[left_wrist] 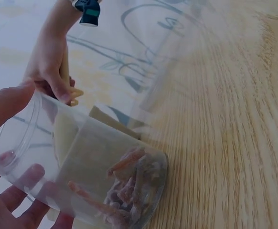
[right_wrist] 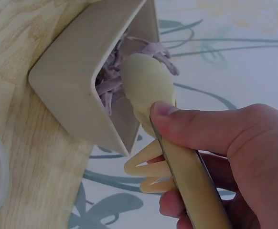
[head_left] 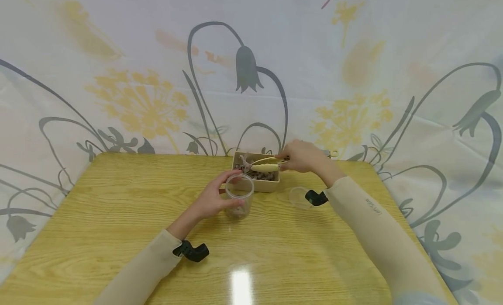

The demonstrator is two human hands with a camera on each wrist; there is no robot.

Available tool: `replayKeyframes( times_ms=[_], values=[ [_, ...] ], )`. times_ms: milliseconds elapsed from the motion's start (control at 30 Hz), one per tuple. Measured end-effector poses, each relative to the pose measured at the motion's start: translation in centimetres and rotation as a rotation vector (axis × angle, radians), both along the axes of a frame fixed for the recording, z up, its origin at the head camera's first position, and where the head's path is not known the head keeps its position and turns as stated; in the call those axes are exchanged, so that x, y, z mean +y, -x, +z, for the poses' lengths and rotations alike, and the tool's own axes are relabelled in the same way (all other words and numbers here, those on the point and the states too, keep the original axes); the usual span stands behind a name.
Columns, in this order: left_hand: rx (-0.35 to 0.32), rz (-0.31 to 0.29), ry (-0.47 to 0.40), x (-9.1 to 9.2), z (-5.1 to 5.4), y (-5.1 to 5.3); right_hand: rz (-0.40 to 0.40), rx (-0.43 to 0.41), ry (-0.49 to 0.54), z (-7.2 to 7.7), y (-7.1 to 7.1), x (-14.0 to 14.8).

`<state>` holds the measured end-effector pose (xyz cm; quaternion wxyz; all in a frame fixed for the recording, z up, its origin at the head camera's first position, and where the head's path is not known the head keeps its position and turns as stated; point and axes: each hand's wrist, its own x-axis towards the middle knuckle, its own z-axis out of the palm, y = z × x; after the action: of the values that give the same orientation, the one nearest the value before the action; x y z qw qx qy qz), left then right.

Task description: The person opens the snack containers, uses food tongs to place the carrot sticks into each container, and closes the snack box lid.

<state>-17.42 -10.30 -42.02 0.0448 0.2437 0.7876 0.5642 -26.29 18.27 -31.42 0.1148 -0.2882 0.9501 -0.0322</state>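
Note:
In the head view my left hand [head_left: 208,200] grips a clear plastic cup [head_left: 240,199] just in front of a beige box [head_left: 267,187]. Purplish-grey strips [left_wrist: 127,191] lie at the bottom of the tilted cup in the left wrist view. My right hand [head_left: 301,158] holds cream tongs [head_left: 265,168] over the box, thumb on the handle [right_wrist: 191,186]. Beyond the rounded tong tip [right_wrist: 146,78], a clump of strips [right_wrist: 158,53] stands out past the box's rim; the tip hides where they meet. More strips [right_wrist: 111,88] lie inside the box.
A clear round lid [head_left: 298,197] lies on the wooden table [head_left: 137,200], right of the box and near my right wrist. Behind my right hand shows part of a grey object with a yellow ring [head_left: 334,153]. A flower-patterned cloth [head_left: 149,56] hangs behind the table.

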Motion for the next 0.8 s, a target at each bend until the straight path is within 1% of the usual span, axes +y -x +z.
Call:
replayKeyframes(
  times_ms=[167, 233, 433, 600, 733, 800],
  values=[
    [-0.012, 0.049, -0.012, 0.1, -0.2, 0.0, -0.013, -0.023, 0.058, 0.1, -0.2, 0.8],
    [-0.013, 0.058, -0.013, 0.2, -0.3, 0.0, -0.016, -0.033, 0.087, 0.2, -0.3, 1.0],
    [-0.012, 0.046, -0.052, 0.3, -0.3, -0.1, -0.005, -0.058, 0.193, -0.2, -0.4, 1.7],
    [-0.018, 0.035, -0.084, 0.3, -0.4, -0.1, 0.015, -0.047, 0.281, -0.5, -0.4, 2.2],
    [-0.030, 0.040, -0.075, 0.3, -0.4, -0.1, 0.017, -0.048, 0.314, -0.6, -0.4, 2.5],
    [-0.035, 0.038, -0.069, 0.3, -0.1, -0.1, 0.016, -0.043, 0.317, -0.6, -0.3, 2.7]
  ],
)
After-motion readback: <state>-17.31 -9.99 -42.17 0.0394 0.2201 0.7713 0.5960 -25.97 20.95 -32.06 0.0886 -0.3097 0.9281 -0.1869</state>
